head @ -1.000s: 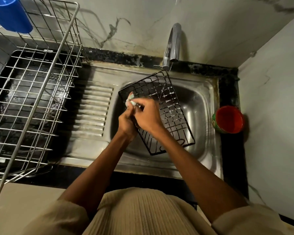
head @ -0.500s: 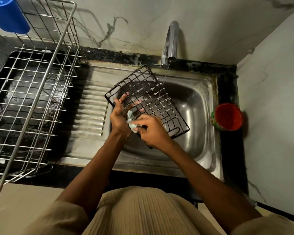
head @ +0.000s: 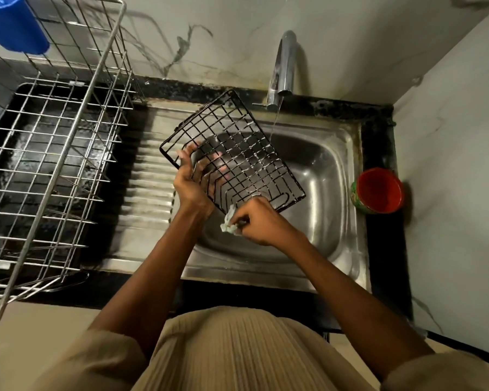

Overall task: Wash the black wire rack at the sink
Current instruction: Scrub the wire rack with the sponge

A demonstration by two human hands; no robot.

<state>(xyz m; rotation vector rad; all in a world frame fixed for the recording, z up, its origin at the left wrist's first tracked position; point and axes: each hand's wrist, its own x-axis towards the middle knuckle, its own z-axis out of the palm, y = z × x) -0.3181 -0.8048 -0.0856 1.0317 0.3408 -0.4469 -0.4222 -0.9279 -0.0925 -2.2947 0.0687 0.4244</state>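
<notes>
The black wire rack (head: 239,142) is tilted above the steel sink (head: 322,176), its far corner near the tap (head: 284,66). My left hand (head: 192,184) holds the rack from beneath at its left side, fingers showing through the wires. My right hand (head: 259,224) pinches a small pale scrub cloth (head: 228,223) against the rack's near edge. A thin stream of water falls from the tap just right of the rack.
A large silver wire dish basket (head: 57,153) stands on the dark counter at the left, a blue cup (head: 12,24) at its far corner. A red cup (head: 380,190) sits right of the sink by the wall. The ribbed drainboard (head: 150,193) lies between.
The rack has lifted and swung left, its far corner now beside the tap. My right hand with the cloth moved down from the rack's left side to its near edge.
</notes>
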